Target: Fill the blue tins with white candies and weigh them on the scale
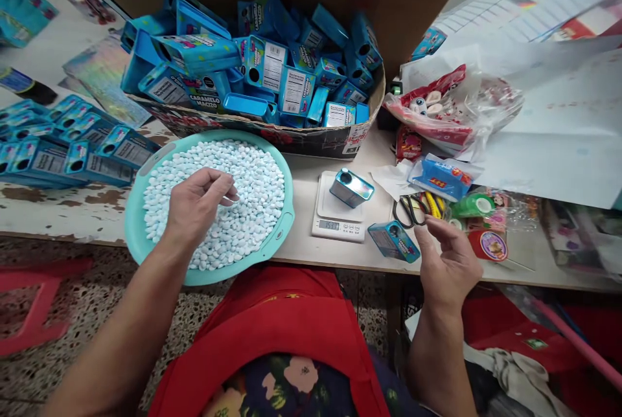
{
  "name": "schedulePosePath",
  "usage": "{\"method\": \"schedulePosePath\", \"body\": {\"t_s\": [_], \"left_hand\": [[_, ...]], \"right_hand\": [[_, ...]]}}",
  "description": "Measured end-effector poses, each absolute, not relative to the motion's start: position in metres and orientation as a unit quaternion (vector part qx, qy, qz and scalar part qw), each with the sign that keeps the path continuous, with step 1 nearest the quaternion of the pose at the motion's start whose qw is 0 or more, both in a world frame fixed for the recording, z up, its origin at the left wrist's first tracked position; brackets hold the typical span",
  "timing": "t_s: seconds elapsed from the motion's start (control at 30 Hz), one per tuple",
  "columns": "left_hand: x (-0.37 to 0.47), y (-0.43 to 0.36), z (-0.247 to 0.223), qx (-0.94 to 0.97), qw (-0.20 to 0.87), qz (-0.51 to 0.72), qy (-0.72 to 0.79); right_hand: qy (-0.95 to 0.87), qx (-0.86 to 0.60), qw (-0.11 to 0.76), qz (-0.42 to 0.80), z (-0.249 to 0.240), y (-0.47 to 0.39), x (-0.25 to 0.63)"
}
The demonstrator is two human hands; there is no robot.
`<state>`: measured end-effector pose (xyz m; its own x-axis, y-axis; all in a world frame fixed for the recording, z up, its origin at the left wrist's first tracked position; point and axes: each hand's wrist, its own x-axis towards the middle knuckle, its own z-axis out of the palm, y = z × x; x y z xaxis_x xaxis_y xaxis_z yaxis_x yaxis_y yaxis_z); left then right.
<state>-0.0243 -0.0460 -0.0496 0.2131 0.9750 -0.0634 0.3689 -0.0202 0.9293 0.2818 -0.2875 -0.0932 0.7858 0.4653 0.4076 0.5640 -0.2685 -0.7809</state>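
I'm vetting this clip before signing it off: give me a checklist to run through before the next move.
1. Blue tin on the scale: ok.
2. Display reading: cannot tell; digits too small to read surely.
3. Second tin off the scale: ok, it lies beside it.
4. Left hand empty: cannot tell; it is curled over the white candies.
5. Right hand clear of the scissors: cannot tell; they appear close together.
6. Bowl wholly over the table: not ok; it appears to overhang the near edge.
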Motion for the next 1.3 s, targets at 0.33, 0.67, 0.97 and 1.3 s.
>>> {"method": "schedulePosePath", "body": {"t_s": [0.33,0.67,0.97,1.3], "left_hand": [[0.062,-0.037,-0.039,0.848,0.359,0.172,0.349],[0.115,-0.045,-0.062,0.934,0.263,0.051,0.236],[0.119,-0.055,-0.059,0.955,0.2,0.034,0.216],[0.097,-0.049,-0.037,0.954,0.046,0.143,0.259]], "right_hand": [[-0.315,-0.795,0.516,-0.054,-0.1,-0.29,0.285],[-0.305,-0.795,0.523,-0.05,-0.107,-0.303,0.291],[-0.302,-0.808,0.504,-0.041,-0.111,-0.309,0.298],[-0.233,-0.898,0.36,0.096,-0.121,-0.317,0.287]]}}
